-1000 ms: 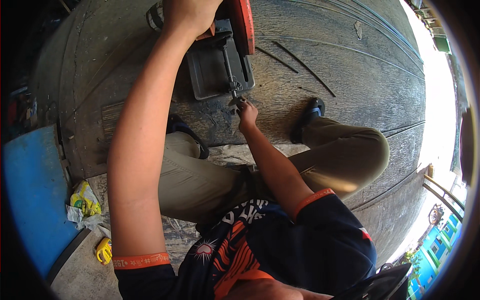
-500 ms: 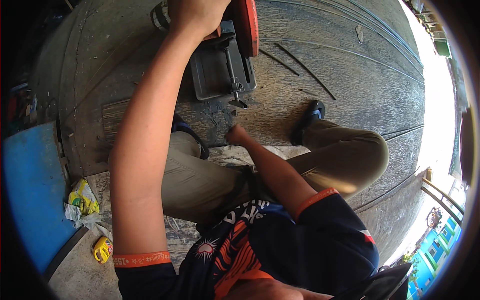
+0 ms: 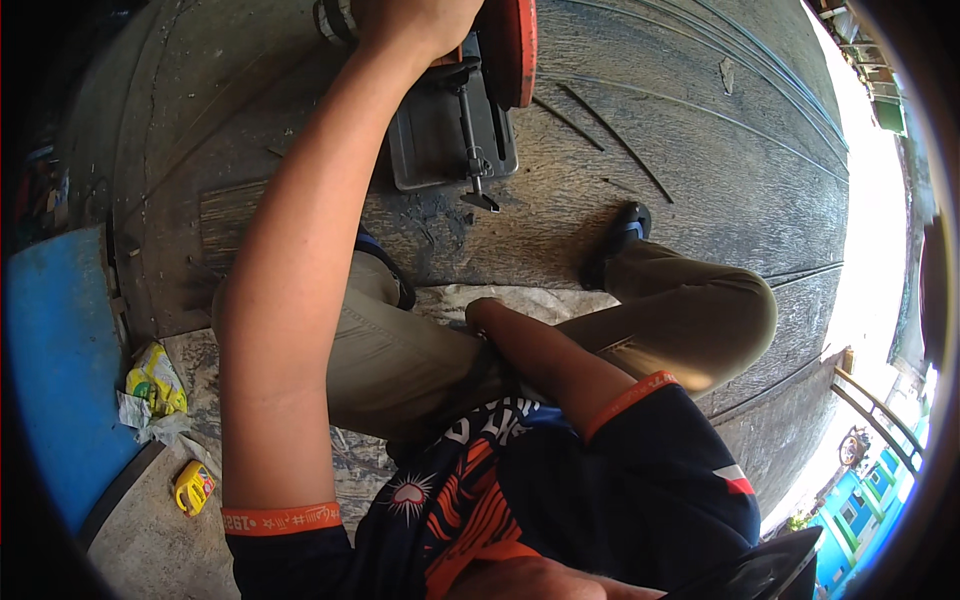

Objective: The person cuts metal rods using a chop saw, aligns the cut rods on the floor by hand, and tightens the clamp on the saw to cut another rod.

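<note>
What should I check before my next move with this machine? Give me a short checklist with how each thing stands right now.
1. Right hand off the clamp handle: ok, it is by the trousers.
2. Left hand gripping firmly: cannot tell, its fingers are not clearly visible.
3. Gloves on: not ok, the left hand is bare.
4. Work clamped: cannot tell, the area beyond the clamp screw is mostly out of sight.
5. Right sandal clear of the machine base: ok, they stand apart.
6. Surroundings tidy: not ok, dark rods lie loose nearby.
</note>
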A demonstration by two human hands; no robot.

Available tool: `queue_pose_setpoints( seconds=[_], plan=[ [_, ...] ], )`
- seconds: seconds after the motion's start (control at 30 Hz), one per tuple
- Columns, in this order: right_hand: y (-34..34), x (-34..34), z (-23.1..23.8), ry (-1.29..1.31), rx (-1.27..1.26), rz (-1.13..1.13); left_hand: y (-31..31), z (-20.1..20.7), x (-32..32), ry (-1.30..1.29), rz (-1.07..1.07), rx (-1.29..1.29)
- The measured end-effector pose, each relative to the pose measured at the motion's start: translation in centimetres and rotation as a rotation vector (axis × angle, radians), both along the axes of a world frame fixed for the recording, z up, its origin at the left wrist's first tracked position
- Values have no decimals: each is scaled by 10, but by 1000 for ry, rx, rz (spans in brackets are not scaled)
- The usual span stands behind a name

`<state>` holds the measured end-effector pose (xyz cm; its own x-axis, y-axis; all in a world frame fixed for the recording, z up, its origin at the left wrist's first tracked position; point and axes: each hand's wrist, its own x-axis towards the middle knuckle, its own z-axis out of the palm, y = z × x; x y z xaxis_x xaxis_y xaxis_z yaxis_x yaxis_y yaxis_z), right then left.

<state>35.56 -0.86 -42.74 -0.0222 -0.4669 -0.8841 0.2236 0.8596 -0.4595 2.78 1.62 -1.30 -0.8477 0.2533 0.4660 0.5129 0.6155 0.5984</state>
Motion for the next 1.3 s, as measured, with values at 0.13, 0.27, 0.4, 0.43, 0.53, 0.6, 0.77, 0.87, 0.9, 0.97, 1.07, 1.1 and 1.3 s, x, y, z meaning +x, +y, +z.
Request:
queue_pose_setpoints(
  seconds=[0.13, 0.27, 0.4, 0.43, 0.53, 0.6, 0.77, 0.87, 0.9, 0.97, 1.07, 1.1, 1.3],
  plan=[
    [32, 30, -3, -52, -14, -25, -3, -1, 0, -31, -15, 32],
    [3, 13, -17, -89, -27, -54, -4, -2, 0, -14, -7, 12],
    [2, 20, -25, -124, -42, -82, -4, -2, 1, -37, 4, 9],
    [4, 22, -26, -133, -46, -91, -3, -1, 1, -38, 4, 9],
    [22, 41, -29, -157, -63, -116, -3, 2, 2, -22, -24, 10],
    [28, 51, -34, -170, -73, -134, -4, 5, 4, -62, -9, -7],
    [44, 57, -42, -213, -78, -190, -1, -7, -4, 33, -72, 60],
    [54, 77, -43, -240, -92, -213, -12, -11, -6, 58, -126, 62],
    [55, 80, -45, -251, -95, -221, -15, -11, -9, 20, -141, 81],
    [58, 89, -46, -292, -101, -232, -14, 7, 5, -8, -184, 35],
    [44, 94, -48, -349, -118, -247, -12, 2, 2, 94, -256, -2],
    [41, 99, -48, -377, -127, -252, -13, 0, 0, 73, -254, -8],
    [38, 50, 22, -404, -44, -468, -29, -5, -10, 102, -300, -145]
  ],
)
